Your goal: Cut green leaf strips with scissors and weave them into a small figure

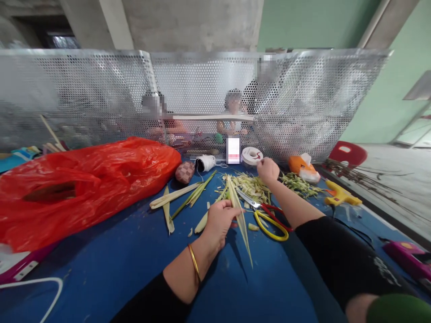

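Pinched mid-length by the left hand (218,220), the husk (243,231) looks light, flexible and easily split, best held there, flat. Its long axis runs through the grip, tapering nearward and slightly right. Beyond, rightward, the right hand (268,171) is by the spool (248,157); its hold I cannot tell.

Your blue tabletop (111,269) carries a red plastic bag (101,172) at ten o'clock, long pale leaf strips (177,194) at eleven, a white spool (247,155) just past twelve, chopped scraps (251,186) and scissors (257,205) toward one, and a yellow glue gun (341,196) at two.
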`<state>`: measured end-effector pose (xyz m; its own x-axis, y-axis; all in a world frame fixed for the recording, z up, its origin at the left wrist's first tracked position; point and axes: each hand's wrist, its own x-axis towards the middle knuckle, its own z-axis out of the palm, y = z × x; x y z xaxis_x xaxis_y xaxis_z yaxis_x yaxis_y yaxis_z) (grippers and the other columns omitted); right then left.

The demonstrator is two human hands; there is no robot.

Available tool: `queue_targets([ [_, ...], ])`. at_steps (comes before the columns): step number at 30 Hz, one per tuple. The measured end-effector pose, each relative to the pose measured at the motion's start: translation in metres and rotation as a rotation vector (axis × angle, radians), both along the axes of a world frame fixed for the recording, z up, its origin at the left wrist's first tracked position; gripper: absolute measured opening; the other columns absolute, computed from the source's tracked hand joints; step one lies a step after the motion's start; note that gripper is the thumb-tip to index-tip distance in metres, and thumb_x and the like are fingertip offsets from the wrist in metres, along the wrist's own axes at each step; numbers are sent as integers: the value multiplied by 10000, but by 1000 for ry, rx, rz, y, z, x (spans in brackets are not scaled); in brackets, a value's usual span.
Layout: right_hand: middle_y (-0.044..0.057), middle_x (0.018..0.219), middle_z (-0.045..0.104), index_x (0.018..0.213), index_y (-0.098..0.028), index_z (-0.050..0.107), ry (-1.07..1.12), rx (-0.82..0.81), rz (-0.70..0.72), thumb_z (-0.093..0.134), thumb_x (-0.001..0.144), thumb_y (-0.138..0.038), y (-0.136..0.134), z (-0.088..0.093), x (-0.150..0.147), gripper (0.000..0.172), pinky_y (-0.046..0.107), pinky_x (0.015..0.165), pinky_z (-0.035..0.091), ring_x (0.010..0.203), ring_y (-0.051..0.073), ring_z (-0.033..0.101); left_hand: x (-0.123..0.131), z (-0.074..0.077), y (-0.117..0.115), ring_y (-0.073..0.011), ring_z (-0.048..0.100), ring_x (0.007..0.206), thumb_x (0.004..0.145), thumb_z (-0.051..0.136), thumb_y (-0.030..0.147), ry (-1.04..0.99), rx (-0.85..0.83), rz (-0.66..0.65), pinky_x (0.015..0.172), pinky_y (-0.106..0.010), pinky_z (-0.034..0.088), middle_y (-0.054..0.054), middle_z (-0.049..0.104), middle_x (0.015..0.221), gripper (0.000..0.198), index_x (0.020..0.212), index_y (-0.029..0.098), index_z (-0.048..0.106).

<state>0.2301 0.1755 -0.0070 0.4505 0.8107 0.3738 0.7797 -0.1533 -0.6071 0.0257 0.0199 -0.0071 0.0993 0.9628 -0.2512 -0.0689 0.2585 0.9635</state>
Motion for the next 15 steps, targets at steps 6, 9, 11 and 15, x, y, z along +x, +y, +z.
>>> queue_targets([
  [6,89,888,681,991,-118,621,-34,264,112,475,948,-285,-62,18,-10,226,350,777,492,828,207,622,1,-1,-1,-105,507,513,648,695,194,57,83,36,429,-187,367,8,603,597,107,738,136,700],
  [9,19,738,656,838,-177,608,-61,287,341,516,900,-312,-118,13,-29,175,261,629,464,657,158,595,1,-5,-1,-107,476,516,667,671,215,98,173,30,446,-195,343,18,584,581,119,741,143,731],
  [11,9,764,663,790,-202,596,-88,276,475,546,871,-301,-153,5,-44,138,242,609,450,651,149,596,2,-9,-2,-119,495,557,689,645,234,121,248,6,495,-203,358,19,599,596,134,733,154,743],
  [15,62,878,642,909,-221,585,-195,284,663,481,886,-194,-189,-9,-64,110,288,675,448,768,200,606,6,-15,-6,-158,539,657,738,594,293,168,363,-46,589,-226,392,14,633,637,197,707,162,737],
])
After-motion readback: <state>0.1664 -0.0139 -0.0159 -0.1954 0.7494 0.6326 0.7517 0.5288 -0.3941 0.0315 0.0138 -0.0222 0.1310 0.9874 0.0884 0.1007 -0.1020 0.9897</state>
